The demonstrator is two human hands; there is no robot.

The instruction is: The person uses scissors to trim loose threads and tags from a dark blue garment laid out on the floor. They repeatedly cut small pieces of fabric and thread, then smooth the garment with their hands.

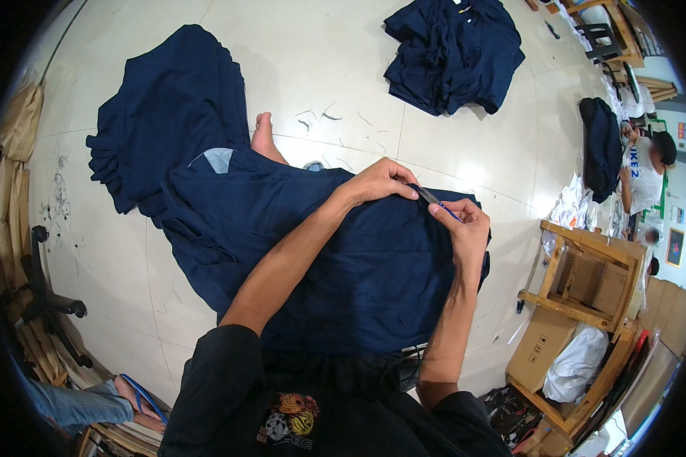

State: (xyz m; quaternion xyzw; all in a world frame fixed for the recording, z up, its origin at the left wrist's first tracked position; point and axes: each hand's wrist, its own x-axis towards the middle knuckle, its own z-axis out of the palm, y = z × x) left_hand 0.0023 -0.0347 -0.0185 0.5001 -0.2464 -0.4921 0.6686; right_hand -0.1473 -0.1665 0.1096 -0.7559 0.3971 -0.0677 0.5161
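A navy blue garment (pixel 381 274) lies spread across my lap. My left hand (pixel 379 181) pinches its far edge, with thumb and fingers closed on the cloth. In my right hand (pixel 466 221) is a pair of small thread snips (pixel 428 196), with grey blades and a blue handle. Their blades point at the cloth edge beside my left fingertips; whether they touch it I cannot tell. A pale blue-grey patch (pixel 218 160) shows on the navy cloth farther left.
Layered navy garments (pixel 179 99) lie to the left, and a crumpled navy pile (pixel 457 57) on the tiled floor (pixel 312 46). Thread scraps (pixel 329 114) are scattered about. A wooden frame (pixel 587 244) and cardboard box (pixel 537 343) stand right. A co-worker (pixel 646 171) sits at far right.
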